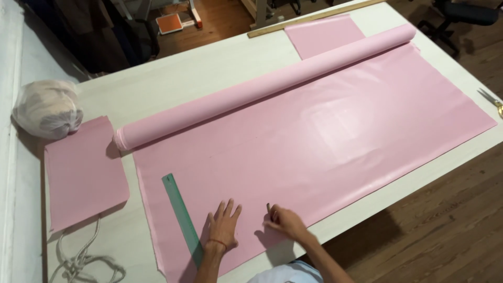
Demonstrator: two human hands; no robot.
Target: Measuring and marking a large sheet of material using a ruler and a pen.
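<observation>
Left hand (pixel 224 225) laid flat, fingers spread, pressed on pink fabric (pixel 314 141) at lower centre of frame. Right hand (pixel 285 222) beside it, fingertips pinched on small dark marker (pixel 269 208), tip held at fabric. Green ruler (pixel 182 217) lain just left of left hand, on fabric.

Risk judged: fabric glossy, could be slid or wrinkled under palm; ruler untouched, line could be drawn crooked.

Fabric unrolled from roll (pixel 262 89) across white table (pixel 173 78). Cut pink pieces at left and top, white bag (pixel 47 107) upper left, scissors (pixel 492 99) right edge, cord lower left, wooden floor around.

A tied white bag (pixel 47 107) sits at the tabletop (pixel 173 78) corner, coiled rope (pixel 84 259) nearby, scissors (pixel 491 99) and a wooden stick (pixel 314 17) opposite.
</observation>
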